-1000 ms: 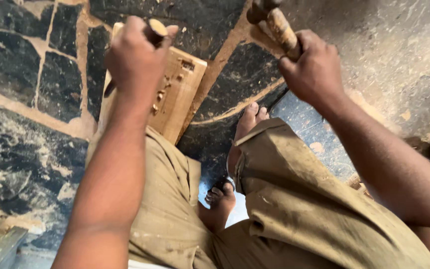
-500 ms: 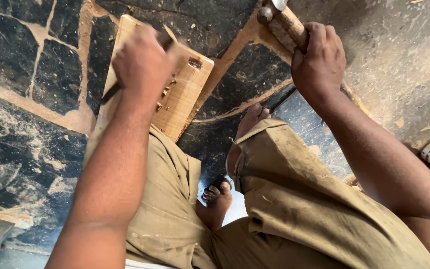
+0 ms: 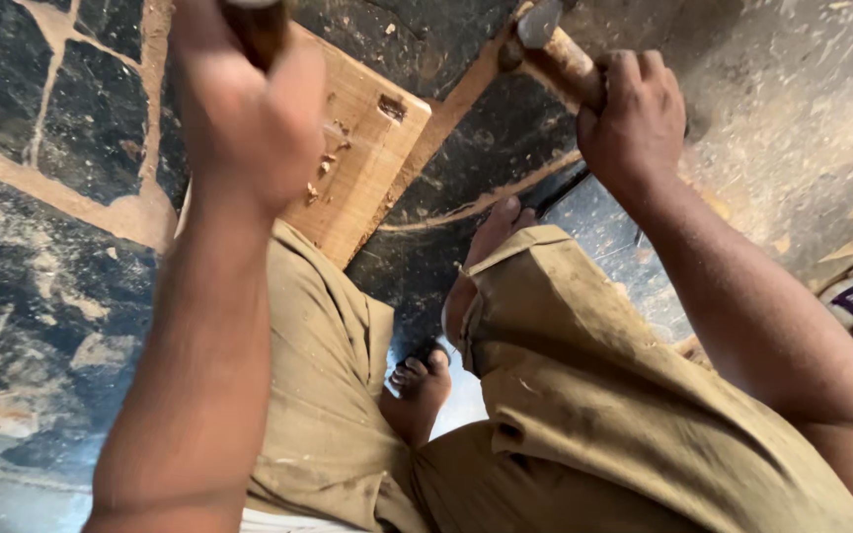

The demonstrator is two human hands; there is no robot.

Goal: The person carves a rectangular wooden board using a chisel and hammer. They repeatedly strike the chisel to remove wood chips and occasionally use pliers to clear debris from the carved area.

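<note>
A person sits on a dark stone floor [image 3: 41, 257] with pale lines running through it, legs folded, wearing tan trousers [image 3: 584, 395]. The left hand [image 3: 249, 109] is closed in a tight fist around a dark tool handle [image 3: 259, 30] that pokes up out of the top of the fist; the working end is hidden under the hand, so I cannot tell what kind of tip it has. This hand is right above a flat wooden board [image 3: 367, 158] that lies on the floor just past the left knee. The board has small cut holes in it and little wood chips lying on top. The right hand [image 3: 634, 118] is wrapped around the wooden handle of a hammer [image 3: 560, 49], held up in the air to the right of the board, with a bit of the metal head showing at the top edge. The hammer looks heavy at the head end and stiff, so I think a firm hold low on the handle suits it. The board looks hard and stiff, and not slippery. The thin tool looks light, and a full fist around its handle seems best. A bare foot [image 3: 417, 385] rests between the knees.
</note>
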